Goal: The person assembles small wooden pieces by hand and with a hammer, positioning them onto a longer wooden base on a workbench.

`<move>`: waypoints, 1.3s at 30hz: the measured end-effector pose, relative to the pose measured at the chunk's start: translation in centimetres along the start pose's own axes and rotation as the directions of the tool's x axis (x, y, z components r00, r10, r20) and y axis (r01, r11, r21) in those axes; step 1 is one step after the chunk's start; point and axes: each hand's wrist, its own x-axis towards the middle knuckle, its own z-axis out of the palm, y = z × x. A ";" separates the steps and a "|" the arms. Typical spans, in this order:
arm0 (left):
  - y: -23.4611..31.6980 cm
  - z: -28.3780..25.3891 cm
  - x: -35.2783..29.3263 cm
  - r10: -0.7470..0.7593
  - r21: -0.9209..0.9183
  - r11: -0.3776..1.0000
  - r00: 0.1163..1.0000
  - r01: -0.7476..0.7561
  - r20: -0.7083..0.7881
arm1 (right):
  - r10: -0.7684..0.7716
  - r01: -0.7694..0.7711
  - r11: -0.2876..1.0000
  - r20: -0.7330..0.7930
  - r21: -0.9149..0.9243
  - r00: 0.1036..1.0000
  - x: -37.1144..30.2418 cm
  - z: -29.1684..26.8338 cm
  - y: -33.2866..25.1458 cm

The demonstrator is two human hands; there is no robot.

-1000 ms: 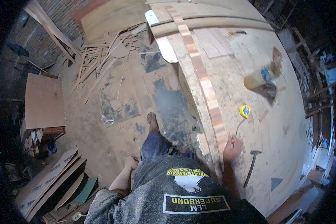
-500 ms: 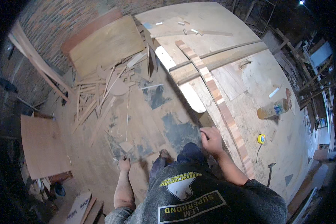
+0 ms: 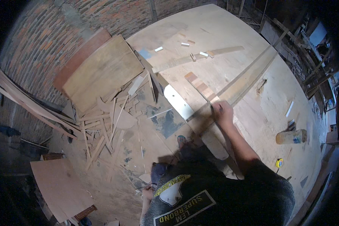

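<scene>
Both grips I cannot tell: the right hand curls its fingers at the strip, seemingly handling it, which next calls for steadiness, the left hand hanging low

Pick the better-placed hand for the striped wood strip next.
Right, probably: the right hand is at the striped wood strip, though contact is unclear. The left hand is low beside the body, away from the tabletop.
</scene>
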 end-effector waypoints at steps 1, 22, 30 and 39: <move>0.5 -1.1 0.7 0.010 0.062 0.998 1.000 -0.010 0.001 | 0.000 0.000 1.000 0.013 0.029 1.000 3.7 2.3 0.3; 28.7 -35.5 51.2 0.505 0.156 0.863 0.819 -0.480 -0.274 | 0.311 -0.351 0.928 -0.265 -0.121 0.913 20.7 15.2 -5.5; 59.2 -32.9 53.3 0.692 0.213 0.721 0.667 -0.660 -0.277 | 0.477 -0.519 0.827 -0.220 -0.215 0.851 30.5 11.5 12.1; 69.0 -24.9 52.1 0.847 -0.018 0.529 0.530 -0.848 -0.038 | 0.462 -0.397 0.866 0.180 -0.305 0.868 34.2 13.9 18.8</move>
